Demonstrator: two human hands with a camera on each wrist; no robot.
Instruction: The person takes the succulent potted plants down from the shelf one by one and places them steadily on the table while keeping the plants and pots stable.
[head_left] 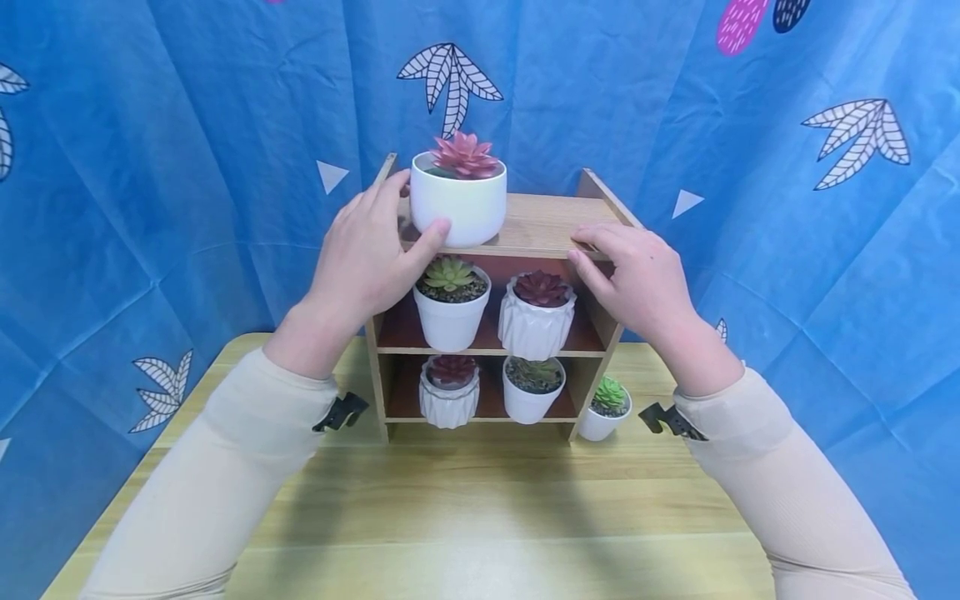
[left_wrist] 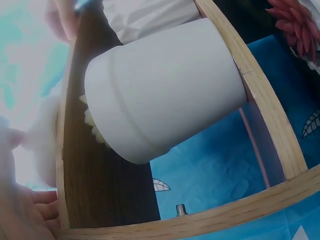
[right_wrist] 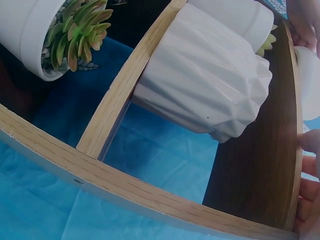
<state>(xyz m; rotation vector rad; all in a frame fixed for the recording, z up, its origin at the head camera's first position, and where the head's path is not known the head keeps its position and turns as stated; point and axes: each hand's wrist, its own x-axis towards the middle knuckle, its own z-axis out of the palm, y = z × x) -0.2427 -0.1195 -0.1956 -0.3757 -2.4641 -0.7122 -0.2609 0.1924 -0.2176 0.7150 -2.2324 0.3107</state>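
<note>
Left hand (head_left: 369,246), fingers (head_left: 392,185) partly hidden, pinches a white pot (head_left: 465,207) containing a pink succulent (head_left: 465,157); right hand (head_left: 641,271) pinches the wooden shelf (head_left: 546,222), a ribbed pot (head_left: 535,328) of dark-red succulent (head_left: 542,288) below-left.

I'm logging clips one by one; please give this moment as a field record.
Left grip: holds the round white pot, pink succulent inside, at left of the top board
Right grip: touches the top board's front edge, toward the right
Middle shelf: plain pot left, ridged pot right
Bottom shelf: second ridged pot left, second plain pot right
Table: green succulent in small white pot, right of shelf unit
Backdrop: blue patterned cloth
</note>
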